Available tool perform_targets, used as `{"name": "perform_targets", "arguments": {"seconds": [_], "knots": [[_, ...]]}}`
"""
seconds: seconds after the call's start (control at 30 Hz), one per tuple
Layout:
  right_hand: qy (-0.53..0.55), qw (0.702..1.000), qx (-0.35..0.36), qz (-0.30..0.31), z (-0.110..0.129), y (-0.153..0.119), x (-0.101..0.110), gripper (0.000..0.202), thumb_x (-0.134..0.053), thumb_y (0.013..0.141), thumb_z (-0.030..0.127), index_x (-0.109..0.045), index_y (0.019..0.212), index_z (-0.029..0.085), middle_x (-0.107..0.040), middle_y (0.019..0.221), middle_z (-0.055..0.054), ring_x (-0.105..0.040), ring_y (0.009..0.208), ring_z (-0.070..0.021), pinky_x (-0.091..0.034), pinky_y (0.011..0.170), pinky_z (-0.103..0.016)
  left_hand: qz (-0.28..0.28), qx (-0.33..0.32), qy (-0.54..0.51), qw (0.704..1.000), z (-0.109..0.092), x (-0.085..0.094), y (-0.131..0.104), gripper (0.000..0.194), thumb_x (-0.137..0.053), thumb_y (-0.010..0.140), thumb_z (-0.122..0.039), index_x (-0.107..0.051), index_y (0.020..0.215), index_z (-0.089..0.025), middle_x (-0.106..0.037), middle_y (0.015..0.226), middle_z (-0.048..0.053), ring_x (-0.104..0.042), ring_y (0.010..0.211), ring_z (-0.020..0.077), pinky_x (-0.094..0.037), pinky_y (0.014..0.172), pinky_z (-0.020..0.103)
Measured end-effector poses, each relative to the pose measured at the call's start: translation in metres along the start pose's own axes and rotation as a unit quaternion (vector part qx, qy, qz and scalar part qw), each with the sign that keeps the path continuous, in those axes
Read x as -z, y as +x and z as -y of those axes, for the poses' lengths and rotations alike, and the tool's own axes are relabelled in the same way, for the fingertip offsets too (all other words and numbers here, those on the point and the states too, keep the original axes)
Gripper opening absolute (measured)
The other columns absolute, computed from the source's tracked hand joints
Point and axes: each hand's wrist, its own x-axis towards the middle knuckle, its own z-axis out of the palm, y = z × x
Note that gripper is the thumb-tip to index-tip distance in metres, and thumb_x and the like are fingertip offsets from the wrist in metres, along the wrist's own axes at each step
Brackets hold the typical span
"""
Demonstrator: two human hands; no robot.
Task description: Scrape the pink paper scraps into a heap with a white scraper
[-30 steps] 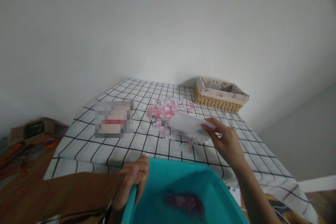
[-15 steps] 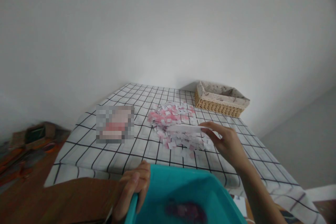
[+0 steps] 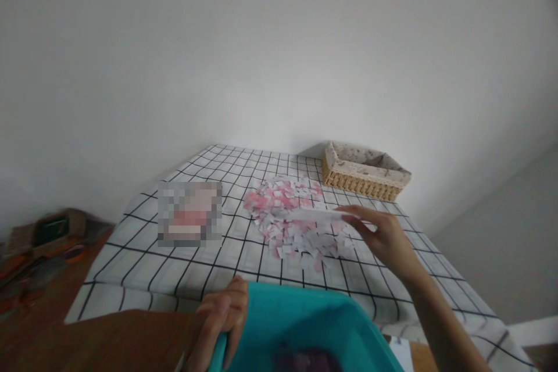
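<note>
Right hand (image 3: 386,239) pinches one white card (image 3: 321,216), fingers nearly together, over paper scraps (image 3: 279,195) too many to count; left hand (image 3: 223,315) clasps one teal bin (image 3: 300,296) by its rim; one lined wicker basket (image 3: 360,182) stands behind.

Right hand (image 3: 386,239) and forearm (image 3: 438,314) bare (slim, apparently).

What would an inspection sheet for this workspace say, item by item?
Surface: white tablecloth with black grid.
Work items: pink and white paper scraps spread on it; white sheet over them, contact unclear; teal bin, blurred dark item inside.
Clutter: lined wicker basket at the back; pixelated patch on the left.
Hands: left hand grips the bin's rim; right hand pinches the sheet.
Cables: nothing clearly seen.
Surroundings: pale wall behind; indistinct items at far left.
</note>
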Motion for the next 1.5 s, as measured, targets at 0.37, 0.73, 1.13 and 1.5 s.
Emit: {"name": "perform_targets", "arguments": {"seconds": [0.37, 0.73, 1.13, 1.5], "knots": [[0.065, 0.955, -0.280, -0.078, -0.088, 0.045, 0.006, 0.014, -0.057, 0.077, 0.022, -0.066, 0.080, 0.011, -0.060, 0.062, -0.002, -0.057, 0.062, -0.0183, -0.047, 0.057, -0.031, 0.020, -0.002, 0.009, 1.000, 0.003, 0.002, -0.001, 0.068, -0.010, 0.097, -0.037, -0.031, 0.035, -0.019, -0.044, 0.034, -0.001, -0.042, 0.034, 0.0101, -0.043, 0.057, 0.027], [0.255, 0.914, -0.313, 0.035, -0.071, 0.048, -0.026, 0.021, -0.058, 0.083, 0.030, -0.062, 0.095, 0.013, -0.066, 0.088, -0.005, -0.063, 0.074, -0.0151, -0.052, 0.067, -0.032, 0.007, -0.024, 0.035, 0.999, -0.011, 0.000, 0.008, 0.070, -0.011, 0.097, -0.037, -0.026, 0.032, -0.017, -0.044, 0.033, 0.000, -0.047, 0.039, 0.0115, -0.043, 0.057, 0.027], [0.312, 0.897, -0.313, 0.012, -0.053, 0.037, -0.020, 0.016, -0.060, 0.060, 0.026, -0.067, 0.070, 0.015, -0.069, 0.070, -0.007, -0.063, 0.062, -0.0183, -0.050, 0.057, -0.027, 0.033, 0.030, 0.003, 0.999, 0.007, 0.000, -0.004, 0.066, -0.014, 0.096, -0.042, -0.032, 0.037, -0.020, -0.045, 0.035, -0.002, -0.043, 0.032, 0.0106, -0.043, 0.055, 0.029], [0.294, 0.898, -0.326, -0.020, -0.059, 0.014, -0.006, 0.023, -0.060, 0.062, 0.028, -0.068, 0.080, 0.016, -0.070, 0.073, -0.006, -0.064, 0.064, -0.0206, -0.048, 0.052, -0.027, -0.033, 0.030, -0.008, 0.999, -0.004, -0.005, -0.001, 0.063, -0.017, 0.096, -0.036, -0.027, 0.035, -0.020, -0.041, 0.035, -0.001, -0.041, 0.039, 0.0132, -0.041, 0.064, 0.032]]}}
